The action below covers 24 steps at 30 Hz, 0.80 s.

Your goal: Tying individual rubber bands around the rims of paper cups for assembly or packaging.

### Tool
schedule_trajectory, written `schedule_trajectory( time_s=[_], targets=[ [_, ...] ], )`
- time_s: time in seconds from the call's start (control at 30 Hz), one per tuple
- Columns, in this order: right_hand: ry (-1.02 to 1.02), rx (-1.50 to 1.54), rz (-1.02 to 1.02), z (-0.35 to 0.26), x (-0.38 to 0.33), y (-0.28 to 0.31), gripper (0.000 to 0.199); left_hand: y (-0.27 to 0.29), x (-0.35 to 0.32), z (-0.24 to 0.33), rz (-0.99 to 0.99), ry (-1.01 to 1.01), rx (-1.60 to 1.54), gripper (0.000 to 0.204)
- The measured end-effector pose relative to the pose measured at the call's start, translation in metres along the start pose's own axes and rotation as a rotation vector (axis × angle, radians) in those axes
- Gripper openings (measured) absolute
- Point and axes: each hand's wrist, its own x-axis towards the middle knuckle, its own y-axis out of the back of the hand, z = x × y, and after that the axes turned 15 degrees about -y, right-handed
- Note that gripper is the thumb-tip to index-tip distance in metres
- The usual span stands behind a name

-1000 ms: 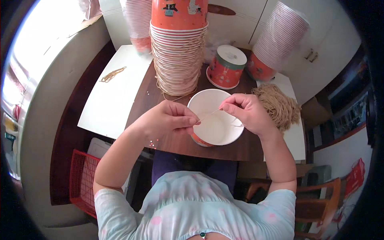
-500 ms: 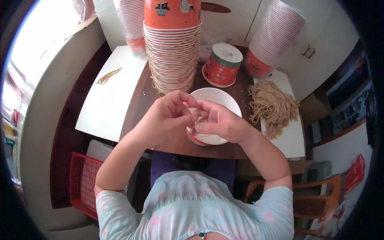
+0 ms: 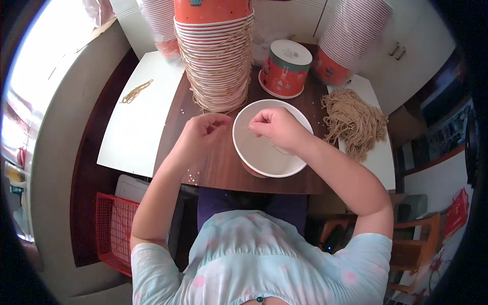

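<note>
A paper bucket [image 3: 249, 152] with a white inside and a red outer wall stands open in front of me. Over its mouth, my right hand [image 3: 279, 127] is closed in a pinch, and a thin cord [image 3: 281, 151] hangs below it against the white inside. To the left of the rim, my left hand [image 3: 206, 131] is also pinched; whatever lies between its fingertips is too small to make out. A tall stack of red buckets [image 3: 216, 66] rises behind my left hand, with tan cords hanging round its rims.
A heap of tan cords [image 3: 356, 124] lies on the white board at right. An upturned red bucket [image 3: 284, 71] stands behind the open one. Wrapped bucket stacks [image 3: 351, 40] stand farther back. A few cords [image 3: 137, 91] lie on the left board, above a red basket [image 3: 117, 229].
My hands were together over the bucket and have moved apart, the left one outward to the left, the right one staying above the mouth. The bucket's inside shows more now.
</note>
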Motion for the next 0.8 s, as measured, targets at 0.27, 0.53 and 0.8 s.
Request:
schedule_trajectory(
  time_s=[0.27,0.53,0.8],
  targets=[
    [-0.033,-0.003,0.047,-0.007,0.005,-0.011,0.012,-0.007,0.002,-0.008,0.000,0.007,-0.177,0.023],
    [-0.063,-0.044,0.078,-0.005,0.008,-0.013,0.012,-0.006,0.003,-0.007,-0.017,0.005,-0.179,0.023],
    [-0.013,-0.059,0.093,-0.004,0.012,-0.020,0.011,-0.007,0.004,-0.008,-0.032,0.007,-0.180,0.023]
  ],
)
